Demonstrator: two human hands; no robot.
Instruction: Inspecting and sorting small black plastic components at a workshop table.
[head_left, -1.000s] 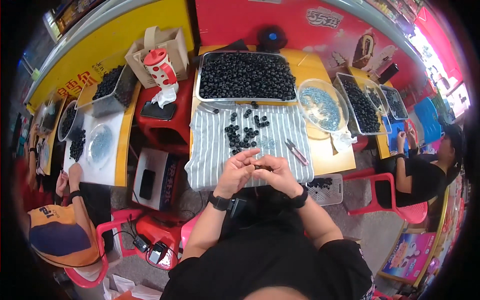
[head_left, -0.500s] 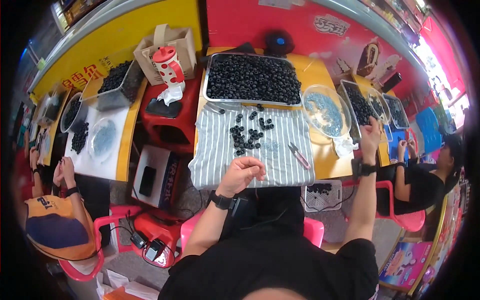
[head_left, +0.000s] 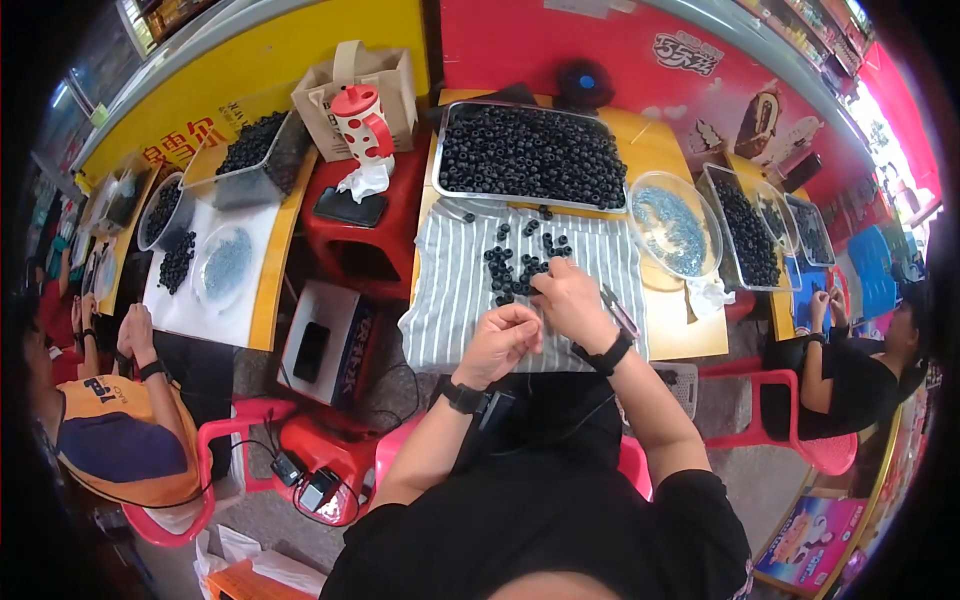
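Right hand [head_left: 577, 303] bends over loose black rings [head_left: 503, 265] on a striped cloth [head_left: 437, 312], left hand [head_left: 500, 347] close beside it.

Both hands' fingers curl inward; whether either grips anything cannot be told. The cloth probably keeps the rings from rolling off the desk [head_left: 706, 338], while 1 filled tray [head_left: 530, 202] stands beyond, likely for easy reach.

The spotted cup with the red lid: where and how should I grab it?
Probably by its red handle, coming from the picture's right: the handle sticks out on that side, and the cup stands upright. Crumpled white tissue sits in front, so I'd avoid that side.
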